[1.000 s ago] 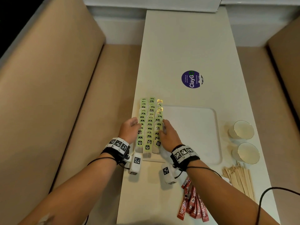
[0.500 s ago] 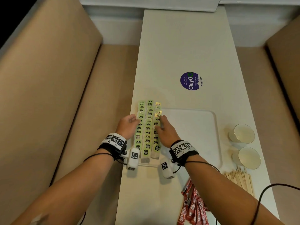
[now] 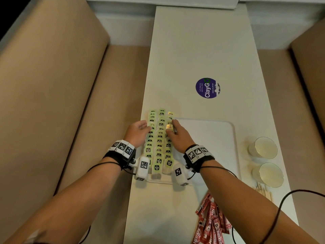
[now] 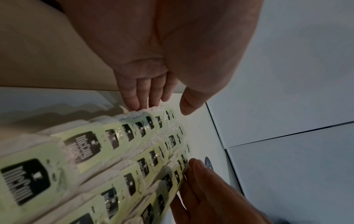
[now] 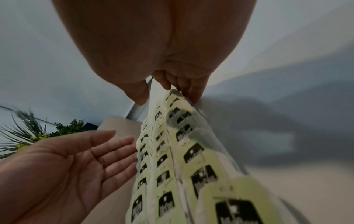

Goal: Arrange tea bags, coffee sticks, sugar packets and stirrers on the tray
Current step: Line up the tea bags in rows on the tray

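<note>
Three rows of green-tagged tea bags (image 3: 159, 138) lie on the left part of the white tray (image 3: 211, 138). My left hand (image 3: 140, 130) presses its straight fingers (image 4: 132, 100) against the left side of the tea bags (image 4: 122, 145). My right hand (image 3: 173, 131) presses flat against their right side, fingertips (image 5: 193, 94) touching the tea bags (image 5: 182, 151). Neither hand grips anything. Red coffee sticks (image 3: 211, 224) lie near the table's front edge. Wooden stirrers (image 3: 263, 191) lie at the right, partly hidden by my right forearm.
Two paper cups (image 3: 263, 147) (image 3: 268, 174) stand right of the tray. A round purple sticker (image 3: 207, 88) sits on the white table (image 3: 193, 50) beyond it. Tan bench seats flank the table on both sides. The tray's right part is bare.
Both hands have slid forward along the sides of the tea bag rows, away from me, still pressing the rows between them.
</note>
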Demonstrator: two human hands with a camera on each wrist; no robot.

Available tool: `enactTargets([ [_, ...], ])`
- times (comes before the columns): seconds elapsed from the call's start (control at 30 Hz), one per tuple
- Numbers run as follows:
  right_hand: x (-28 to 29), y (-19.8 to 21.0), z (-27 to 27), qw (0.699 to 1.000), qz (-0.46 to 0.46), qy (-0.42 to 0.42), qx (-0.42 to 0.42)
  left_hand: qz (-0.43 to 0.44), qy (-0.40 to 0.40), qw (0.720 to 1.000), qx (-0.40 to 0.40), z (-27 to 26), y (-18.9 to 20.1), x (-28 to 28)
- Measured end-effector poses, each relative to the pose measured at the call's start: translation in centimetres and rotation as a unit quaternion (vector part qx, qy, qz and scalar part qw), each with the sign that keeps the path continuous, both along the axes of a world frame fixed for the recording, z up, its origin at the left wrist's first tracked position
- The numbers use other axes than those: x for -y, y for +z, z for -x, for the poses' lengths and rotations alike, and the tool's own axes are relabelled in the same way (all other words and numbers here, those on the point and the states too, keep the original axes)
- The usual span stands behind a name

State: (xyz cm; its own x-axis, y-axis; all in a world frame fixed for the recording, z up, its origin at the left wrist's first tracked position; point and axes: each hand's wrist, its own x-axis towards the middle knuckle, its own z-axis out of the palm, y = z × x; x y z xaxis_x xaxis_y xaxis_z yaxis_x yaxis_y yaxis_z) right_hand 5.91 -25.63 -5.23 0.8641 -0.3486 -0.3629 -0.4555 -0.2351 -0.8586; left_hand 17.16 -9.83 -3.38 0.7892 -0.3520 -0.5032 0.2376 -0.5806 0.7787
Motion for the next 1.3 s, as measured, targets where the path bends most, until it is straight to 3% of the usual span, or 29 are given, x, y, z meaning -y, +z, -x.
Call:
enactTargets([
  [0.5, 0.3, 2.5, -0.4, 1.0, -0.011, -0.002, -0.016, 0.012, -0.002, 1.0, -0.015, -0.4, 0.2, 0.3],
  [1.0, -0.1, 1.7, -0.9, 1.0, -0.006, -0.013, -0.022, 0.023, 0.0, 0.999, -0.025, -0.5, 0.1, 0.2],
  [1.3, -1.2, 0.9, 1.6, 0.999, -0.03, -0.018, -0.007, 0.024, -0.007, 0.999, -0.032, 0.6, -0.1, -0.5],
])
